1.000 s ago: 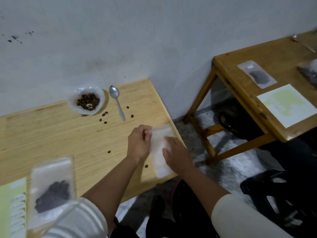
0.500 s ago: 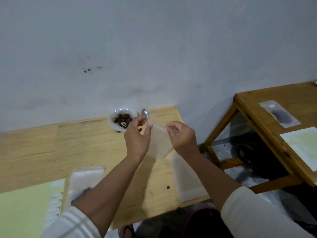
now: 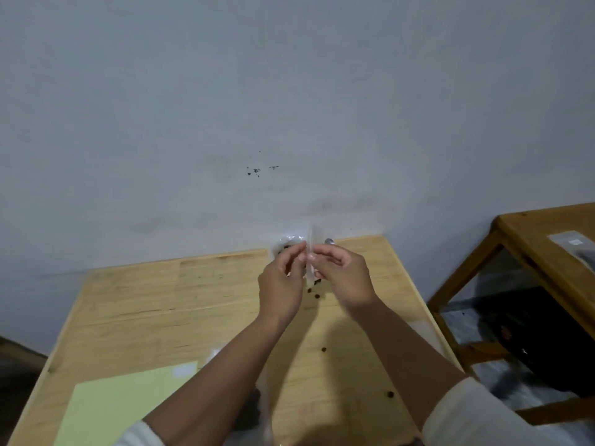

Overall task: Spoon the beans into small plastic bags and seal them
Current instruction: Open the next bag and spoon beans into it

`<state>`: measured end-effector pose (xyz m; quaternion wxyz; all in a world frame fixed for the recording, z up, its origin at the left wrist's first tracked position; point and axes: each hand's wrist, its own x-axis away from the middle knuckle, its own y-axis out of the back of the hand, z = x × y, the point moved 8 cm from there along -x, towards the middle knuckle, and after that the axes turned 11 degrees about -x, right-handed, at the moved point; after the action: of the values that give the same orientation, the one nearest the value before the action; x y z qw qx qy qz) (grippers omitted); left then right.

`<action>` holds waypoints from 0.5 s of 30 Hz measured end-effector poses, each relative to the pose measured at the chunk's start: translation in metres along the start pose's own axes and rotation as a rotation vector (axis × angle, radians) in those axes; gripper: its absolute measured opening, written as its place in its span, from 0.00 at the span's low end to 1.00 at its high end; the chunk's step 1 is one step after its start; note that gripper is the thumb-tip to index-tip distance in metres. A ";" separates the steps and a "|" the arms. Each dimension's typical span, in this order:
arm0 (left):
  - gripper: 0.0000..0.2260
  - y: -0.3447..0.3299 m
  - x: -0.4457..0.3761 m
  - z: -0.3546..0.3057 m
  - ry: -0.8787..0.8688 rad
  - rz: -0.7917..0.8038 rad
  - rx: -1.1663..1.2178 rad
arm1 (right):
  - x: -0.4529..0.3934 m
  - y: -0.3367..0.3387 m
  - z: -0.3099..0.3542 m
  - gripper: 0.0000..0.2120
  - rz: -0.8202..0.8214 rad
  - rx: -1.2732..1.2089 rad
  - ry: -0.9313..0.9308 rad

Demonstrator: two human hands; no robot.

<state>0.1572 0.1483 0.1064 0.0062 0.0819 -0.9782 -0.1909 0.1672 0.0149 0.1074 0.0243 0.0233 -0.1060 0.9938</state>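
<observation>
Both hands are raised above the far part of the wooden table [image 3: 161, 304]. A small clear plastic bag [image 3: 310, 252] stands edge-on between them, held upright. My left hand [image 3: 281, 284] pinches its left side and my right hand [image 3: 344, 278] pinches its right side, near the top. Behind the hands, the bowl of beans [image 3: 285, 243] is mostly hidden. Only the tip of the spoon [image 3: 329, 242] shows. Loose beans [image 3: 317, 296] lie on the table below the hands.
A pale green sheet [image 3: 122, 403] lies at the near left. Another clear bag [image 3: 264, 403] shows under my left forearm. A second wooden table [image 3: 547, 239] with a filled bag stands to the right, across a gap with dark things on the floor.
The hands lifted the bag off the table's right edge and brought it up in front of the bowl, turning it edge-on. The camera tilted up toward the wall.
</observation>
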 end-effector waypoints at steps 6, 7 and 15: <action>0.10 0.014 -0.010 0.009 0.078 -0.011 0.093 | -0.005 -0.014 0.000 0.05 -0.029 0.144 0.046; 0.11 0.013 -0.011 0.008 0.089 -0.012 0.108 | -0.007 -0.014 0.002 0.05 -0.041 0.199 0.064; 0.07 0.010 -0.021 -0.001 0.094 -0.161 0.029 | -0.015 -0.017 0.029 0.03 -0.003 0.443 0.270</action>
<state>0.1761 0.1603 0.1118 0.0354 0.1690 -0.9698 -0.1723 0.1846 0.0248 0.1389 0.0341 -0.1045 0.1185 0.9869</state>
